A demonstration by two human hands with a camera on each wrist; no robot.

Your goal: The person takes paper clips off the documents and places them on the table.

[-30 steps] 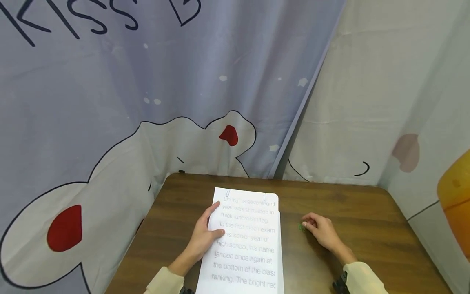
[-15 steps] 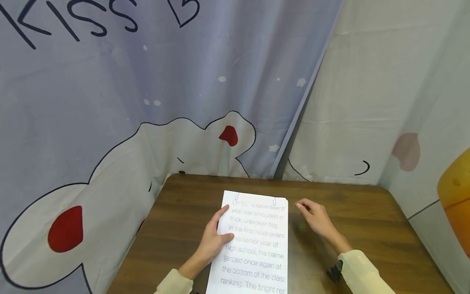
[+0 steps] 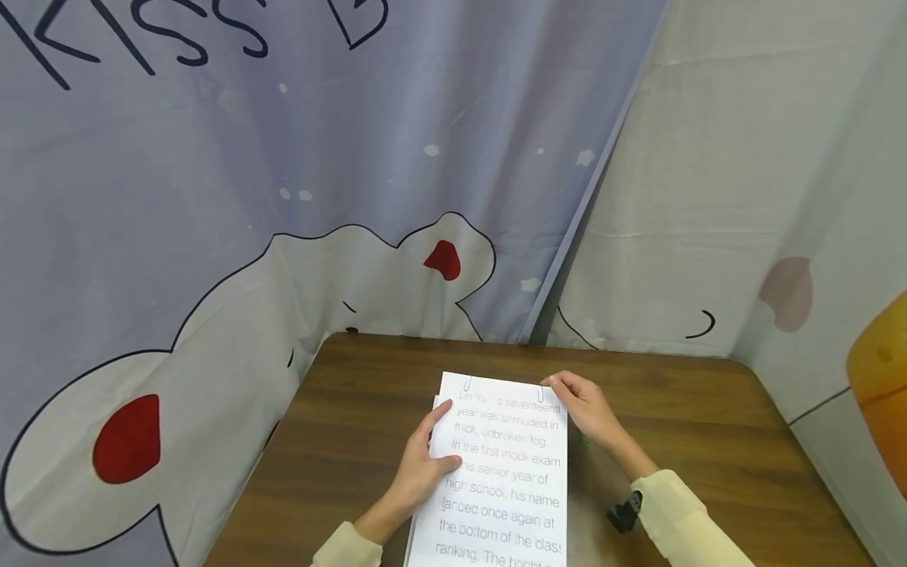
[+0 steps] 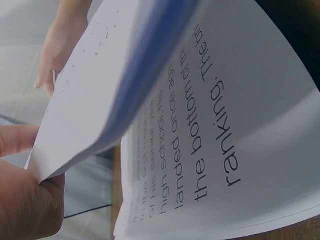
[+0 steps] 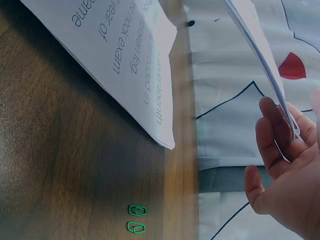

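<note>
My left hand [image 3: 418, 468] grips the left edge of a raised stack of printed paper [image 3: 506, 488], thumb on the front. Two pale paper clips sit on its top edge, one at the left [image 3: 467, 383] and one at the right [image 3: 541, 393]. At the upper right corner my right hand [image 3: 584, 405] pinches the paper with thumb and fingertips. The right wrist view shows a pale wire loop [image 5: 296, 131] at that corner, partly covered by fingers. Beneath, another stack of printed sheets [image 5: 125, 65] lies on the table.
Two green paper clips [image 5: 136, 218] lie on the wooden table [image 3: 708, 441], below the right hand. A patterned curtain [image 3: 397, 157] hangs behind the table, and a pale wall covering [image 3: 708, 197] stands to the right.
The right hand has risen from beside the green clips and moved left to the paper's upper right corner. The left hand has shifted the raised stack right and slightly down.
</note>
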